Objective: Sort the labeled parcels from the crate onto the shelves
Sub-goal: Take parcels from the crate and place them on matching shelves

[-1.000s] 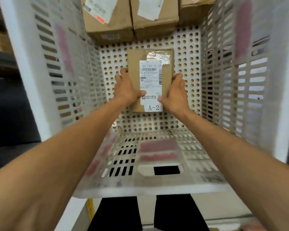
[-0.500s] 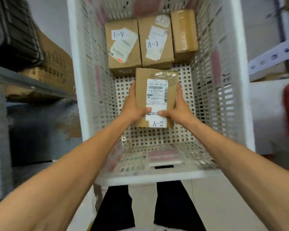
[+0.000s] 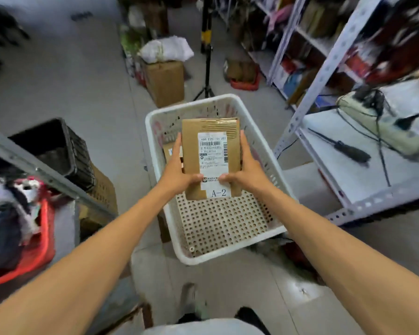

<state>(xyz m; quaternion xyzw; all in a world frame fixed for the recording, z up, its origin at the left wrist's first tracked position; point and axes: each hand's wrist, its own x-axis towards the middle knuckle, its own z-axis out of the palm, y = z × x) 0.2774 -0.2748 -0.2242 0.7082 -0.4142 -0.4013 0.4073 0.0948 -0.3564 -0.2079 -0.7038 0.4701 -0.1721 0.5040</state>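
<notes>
A brown cardboard parcel (image 3: 212, 151) with a white shipping label marked A-2 is held up above the white perforated crate (image 3: 218, 226) on the floor. My left hand (image 3: 179, 174) grips its left edge and my right hand (image 3: 244, 174) grips its right edge, both thumbs on the label side. Behind the parcel, another labeled parcel (image 3: 171, 152) shows partly inside the crate's far end. A white metal shelf (image 3: 348, 180) stands to the right, a grey metal shelf (image 3: 41, 172) to the left.
A power strip with cables (image 3: 385, 126) lies on the right shelf. On the left are a red bin (image 3: 34, 250) and a black crate (image 3: 56, 151). A cardboard box (image 3: 165, 82) and a tripod (image 3: 206, 56) stand beyond the crate.
The parcel has come up out of the crate in both hands. The view pulled back and up, so the crate now looks small below and the shelves on both sides show.
</notes>
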